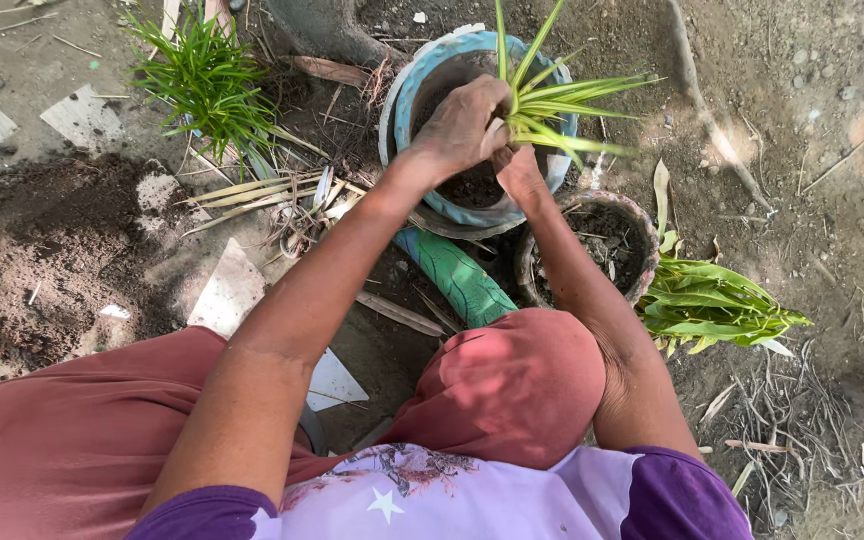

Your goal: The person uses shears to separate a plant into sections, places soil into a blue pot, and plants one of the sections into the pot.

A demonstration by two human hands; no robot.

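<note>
A blue and white pot holds dark soil and stands on the ground ahead of my knees. A striped green-and-yellow plant leans out of it to the right. My left hand curls over the base of the plant inside the pot. My right hand grips the plant's base from below, at the pot's near rim. Both hands are closed around the plant's stem cluster.
A smaller brown pot of soil sits to the right of the blue one. A leafy green cutting lies beside it. A grassy green plant stands at the back left. A heap of loose soil lies left.
</note>
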